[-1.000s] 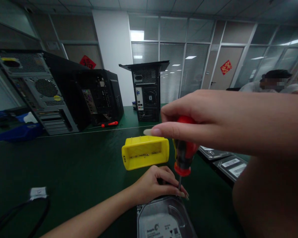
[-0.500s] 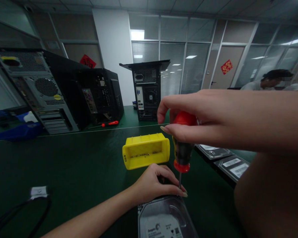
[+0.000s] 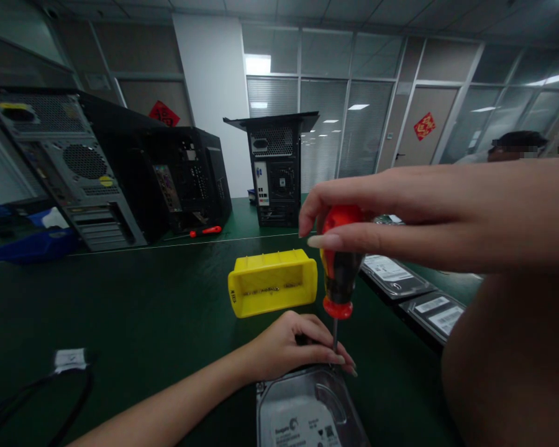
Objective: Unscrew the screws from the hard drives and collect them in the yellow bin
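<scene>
My right hand [image 3: 377,217] is closed round the red and black handle of a screwdriver [image 3: 340,276], which stands nearly upright. The screwdriver's shaft runs down to the far right corner of a hard drive [image 3: 302,410], which lies label up at the bottom of the view. My left hand [image 3: 298,344] lies along that far edge, thumb and fingers drawn together on either side of the shaft tip. What they pinch is hidden. Just beyond stands a yellow bin [image 3: 272,282], open side towards me, with small screws inside.
Several hard drives [image 3: 394,279] lie to the right, partly behind my right arm. Computer cases [image 3: 274,174] stand at the back. Another screwdriver [image 3: 205,231] and a blue bin [image 3: 35,245] lie further left. A black cable [image 3: 86,388] is at lower left. Another person [image 3: 517,146] is far right.
My right fingers have shifted slightly round the screwdriver's handle, and the hand sits a little higher. The fingertips of my left hand have moved slightly. The hard drive stays in place.
</scene>
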Motion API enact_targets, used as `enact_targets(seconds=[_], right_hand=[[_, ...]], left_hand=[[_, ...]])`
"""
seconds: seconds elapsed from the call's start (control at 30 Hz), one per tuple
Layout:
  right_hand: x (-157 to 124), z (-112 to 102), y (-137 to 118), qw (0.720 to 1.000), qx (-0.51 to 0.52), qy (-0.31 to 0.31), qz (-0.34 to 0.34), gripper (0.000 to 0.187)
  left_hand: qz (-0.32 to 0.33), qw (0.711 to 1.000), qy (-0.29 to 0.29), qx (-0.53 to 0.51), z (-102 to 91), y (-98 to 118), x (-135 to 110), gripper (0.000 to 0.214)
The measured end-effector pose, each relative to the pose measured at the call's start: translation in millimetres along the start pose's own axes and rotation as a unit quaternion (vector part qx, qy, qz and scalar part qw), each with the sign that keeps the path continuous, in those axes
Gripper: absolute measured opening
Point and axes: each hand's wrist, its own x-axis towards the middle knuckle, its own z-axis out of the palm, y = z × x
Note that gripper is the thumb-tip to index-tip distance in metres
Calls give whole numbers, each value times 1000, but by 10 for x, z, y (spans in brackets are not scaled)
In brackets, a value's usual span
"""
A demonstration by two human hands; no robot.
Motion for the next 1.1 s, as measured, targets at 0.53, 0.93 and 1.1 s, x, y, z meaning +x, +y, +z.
enact_targets(seconds=[0.53,0.93,1.1], right_hand=[[99,45,-25,999,9,5,50,38],[35,61,-35,998,-34,25,39,31],[-5,55,-50,997,-61,45,14,33]], left_hand=[[-61,994,91,25,47,-5,23,9],[-63,993,103,18,61,-12,35,14],[-72,993,92,14,73,0,40,12]])
